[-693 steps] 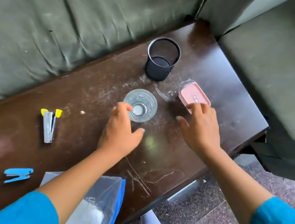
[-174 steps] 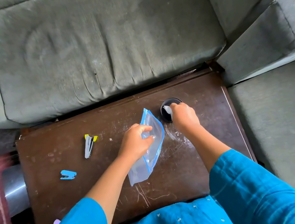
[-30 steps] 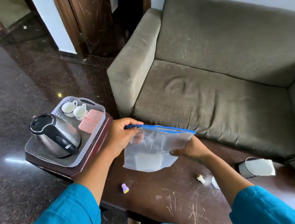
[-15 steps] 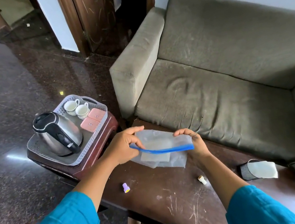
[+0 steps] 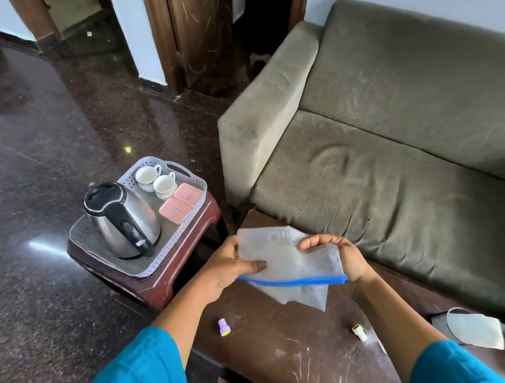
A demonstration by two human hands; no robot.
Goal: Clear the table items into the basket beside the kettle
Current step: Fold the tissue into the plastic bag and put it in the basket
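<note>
Clear plastic zip bag (image 5: pixel 290 265) pinched flat between left hand (image 5: pixel 224 271) and right hand (image 5: pixel 344 259), fingers closed on its edges, probably folding it for the basket (image 5: pixel 191 181).

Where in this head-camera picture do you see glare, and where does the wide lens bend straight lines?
Head view: bright glare streaks on the polished floor left of the kettle, whose steel also shines; the door frame leans and the sofa edges splay toward the corners; both hands, left and right, and the bag look sharp.
</note>
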